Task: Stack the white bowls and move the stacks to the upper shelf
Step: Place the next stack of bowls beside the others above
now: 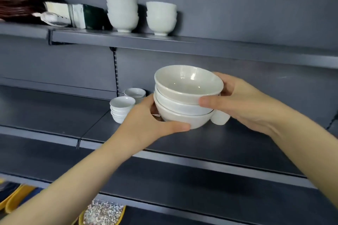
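A stack of three white ceramic bowls [186, 97] sits clamped between the two hands. The left hand [146, 126] grips the lowest bowl from the stack's left, and the right hand [243, 102] wraps the upper rims from its right, thumb in front. Above the stack and to its left, two taller stacks of white bowls [122, 12] stand on the dark grey upper shelf [219, 47]. Small white stacked cups [120, 108] stand just left of it.

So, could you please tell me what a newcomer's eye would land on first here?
First, the stack of white bowls at centre, held between the left hand and the right hand at the middle shelf. Then the left bowl stack and the right bowl stack side by side on the upper shelf.
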Tool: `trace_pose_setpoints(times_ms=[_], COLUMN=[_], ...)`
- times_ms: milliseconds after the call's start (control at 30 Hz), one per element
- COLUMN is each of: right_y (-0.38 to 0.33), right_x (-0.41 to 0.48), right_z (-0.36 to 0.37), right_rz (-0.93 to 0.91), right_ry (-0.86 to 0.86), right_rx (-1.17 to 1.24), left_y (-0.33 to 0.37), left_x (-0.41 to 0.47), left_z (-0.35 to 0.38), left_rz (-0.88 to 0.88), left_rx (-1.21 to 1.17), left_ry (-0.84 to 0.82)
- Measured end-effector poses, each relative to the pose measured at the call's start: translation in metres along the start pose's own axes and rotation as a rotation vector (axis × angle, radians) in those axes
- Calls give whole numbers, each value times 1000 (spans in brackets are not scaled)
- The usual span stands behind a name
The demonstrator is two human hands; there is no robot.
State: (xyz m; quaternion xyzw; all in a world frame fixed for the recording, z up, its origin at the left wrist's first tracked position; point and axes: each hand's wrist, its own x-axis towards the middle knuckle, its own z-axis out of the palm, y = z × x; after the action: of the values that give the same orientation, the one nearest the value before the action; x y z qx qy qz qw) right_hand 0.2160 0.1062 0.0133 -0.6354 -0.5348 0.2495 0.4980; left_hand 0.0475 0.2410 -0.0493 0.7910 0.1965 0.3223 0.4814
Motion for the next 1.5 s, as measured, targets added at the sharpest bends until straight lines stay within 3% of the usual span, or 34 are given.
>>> trace_pose_setpoints(times_ms=[267,633,1167,1500], right_y=[-71,-133,-91,-60], right_x=[14,76,169,234], right_z=[-6,-30,-99,-152], right_rz=[-136,-131,22,99], right_ry=[-40,101,181,105], right_rx=[-18,-120,-94,-116], left_y=[58,94,78,67], left_x=[13,112,249,320], left_z=[-43,-86,-62,-41], left_rz=[101,243,130,28], left_rx=[-14,-49,2,163], left_ry=[3,-143,-406,-388])
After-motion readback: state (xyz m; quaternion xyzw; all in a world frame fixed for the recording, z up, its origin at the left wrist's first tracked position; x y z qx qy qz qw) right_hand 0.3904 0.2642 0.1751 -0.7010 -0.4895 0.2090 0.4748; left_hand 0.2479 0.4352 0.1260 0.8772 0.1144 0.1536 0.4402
